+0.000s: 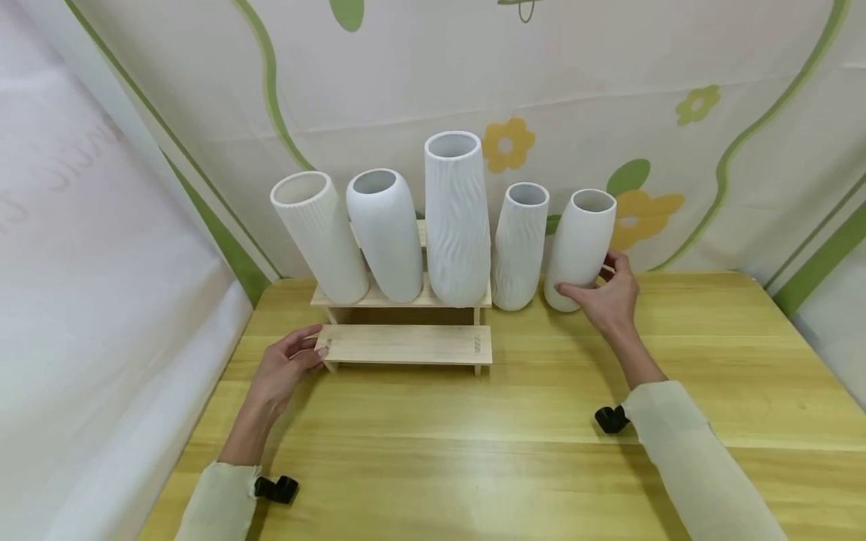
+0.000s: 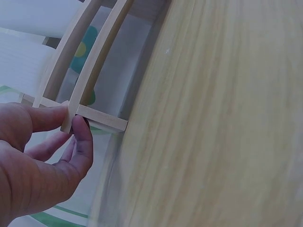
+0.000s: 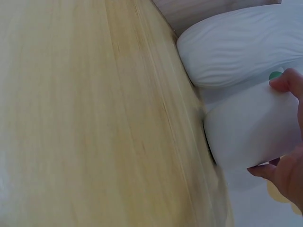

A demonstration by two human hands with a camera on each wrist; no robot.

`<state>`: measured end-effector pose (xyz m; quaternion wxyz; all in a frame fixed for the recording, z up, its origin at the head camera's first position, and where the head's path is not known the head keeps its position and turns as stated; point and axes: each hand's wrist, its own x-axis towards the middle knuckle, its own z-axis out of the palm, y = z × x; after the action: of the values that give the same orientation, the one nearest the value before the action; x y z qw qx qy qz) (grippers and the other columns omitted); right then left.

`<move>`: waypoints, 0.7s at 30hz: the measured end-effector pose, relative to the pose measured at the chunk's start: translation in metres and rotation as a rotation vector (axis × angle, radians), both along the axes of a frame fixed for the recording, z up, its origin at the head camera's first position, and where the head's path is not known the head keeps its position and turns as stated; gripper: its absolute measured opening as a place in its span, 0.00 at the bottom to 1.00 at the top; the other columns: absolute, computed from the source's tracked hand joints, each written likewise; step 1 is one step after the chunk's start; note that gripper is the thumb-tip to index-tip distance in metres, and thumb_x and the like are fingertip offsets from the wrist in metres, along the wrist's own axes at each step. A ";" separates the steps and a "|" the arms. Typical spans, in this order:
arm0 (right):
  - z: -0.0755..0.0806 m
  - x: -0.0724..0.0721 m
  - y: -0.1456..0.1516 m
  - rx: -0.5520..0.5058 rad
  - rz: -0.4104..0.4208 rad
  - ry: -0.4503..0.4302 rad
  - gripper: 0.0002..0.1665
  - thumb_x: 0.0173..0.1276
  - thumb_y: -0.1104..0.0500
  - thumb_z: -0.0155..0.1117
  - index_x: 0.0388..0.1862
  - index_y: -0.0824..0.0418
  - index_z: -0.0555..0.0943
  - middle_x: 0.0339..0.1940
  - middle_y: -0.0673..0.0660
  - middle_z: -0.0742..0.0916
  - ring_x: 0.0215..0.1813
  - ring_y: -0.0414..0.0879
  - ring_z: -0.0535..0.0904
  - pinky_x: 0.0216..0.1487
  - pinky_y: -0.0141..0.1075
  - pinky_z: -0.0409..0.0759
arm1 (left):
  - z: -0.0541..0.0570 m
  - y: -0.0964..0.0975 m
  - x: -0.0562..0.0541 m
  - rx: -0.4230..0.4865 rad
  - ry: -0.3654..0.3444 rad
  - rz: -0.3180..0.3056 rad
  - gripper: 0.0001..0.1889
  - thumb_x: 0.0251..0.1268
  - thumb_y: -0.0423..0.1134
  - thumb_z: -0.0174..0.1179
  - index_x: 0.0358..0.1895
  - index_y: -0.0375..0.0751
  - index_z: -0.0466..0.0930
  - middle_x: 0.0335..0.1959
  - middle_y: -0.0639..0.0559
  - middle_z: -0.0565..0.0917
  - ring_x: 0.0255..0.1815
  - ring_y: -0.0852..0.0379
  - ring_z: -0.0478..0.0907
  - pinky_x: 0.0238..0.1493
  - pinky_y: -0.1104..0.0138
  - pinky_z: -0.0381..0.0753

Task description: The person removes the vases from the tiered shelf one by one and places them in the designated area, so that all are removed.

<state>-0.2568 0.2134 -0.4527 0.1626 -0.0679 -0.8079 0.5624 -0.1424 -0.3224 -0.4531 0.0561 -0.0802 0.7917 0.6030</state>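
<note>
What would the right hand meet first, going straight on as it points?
The rightmost smooth white ceramic-looking vase, which the right hand already grips; beyond, perhaps the flowered white fabric backdrop, though depth is unclear.

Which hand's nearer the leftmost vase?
Left. Left hand grips the front step, in front of the leftmost vase; right hand holds the rightmost vase, at the row's other end.

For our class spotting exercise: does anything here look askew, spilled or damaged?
Nothing stands out: no spill or visible breakage. The three vases on the wooden stand and the two vases beside it are standing, none toppled.
</note>
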 end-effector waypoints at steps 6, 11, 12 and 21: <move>0.000 -0.003 0.001 0.000 0.003 -0.005 0.59 0.55 0.55 0.88 0.81 0.57 0.65 0.77 0.60 0.75 0.74 0.55 0.75 0.73 0.54 0.81 | 0.003 0.001 0.000 0.001 -0.016 0.000 0.33 0.81 0.39 0.64 0.83 0.41 0.66 0.69 0.38 0.73 0.49 0.67 0.83 0.56 0.71 0.88; -0.002 -0.005 0.000 -0.004 -0.003 -0.006 0.58 0.55 0.55 0.88 0.80 0.58 0.65 0.75 0.60 0.75 0.73 0.55 0.76 0.73 0.54 0.81 | 0.002 0.000 0.001 -0.002 -0.017 0.006 0.32 0.81 0.39 0.64 0.83 0.41 0.66 0.69 0.39 0.74 0.49 0.67 0.84 0.56 0.71 0.89; -0.002 -0.006 -0.001 -0.003 -0.003 -0.005 0.58 0.55 0.55 0.88 0.80 0.59 0.65 0.75 0.61 0.75 0.73 0.55 0.76 0.73 0.54 0.81 | 0.001 0.000 0.001 -0.001 -0.016 0.007 0.32 0.81 0.39 0.64 0.83 0.42 0.67 0.68 0.39 0.74 0.49 0.66 0.84 0.56 0.71 0.89; 0.003 -0.003 0.003 0.061 0.044 -0.032 0.59 0.58 0.52 0.87 0.81 0.61 0.63 0.76 0.64 0.75 0.74 0.59 0.76 0.71 0.56 0.81 | 0.001 0.001 0.001 0.011 -0.005 -0.001 0.33 0.80 0.38 0.65 0.83 0.40 0.66 0.66 0.43 0.75 0.49 0.67 0.84 0.55 0.71 0.89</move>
<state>-0.2598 0.2160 -0.4498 0.1393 -0.0544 -0.8285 0.5397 -0.1409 -0.3217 -0.4524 0.0591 -0.0810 0.7883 0.6071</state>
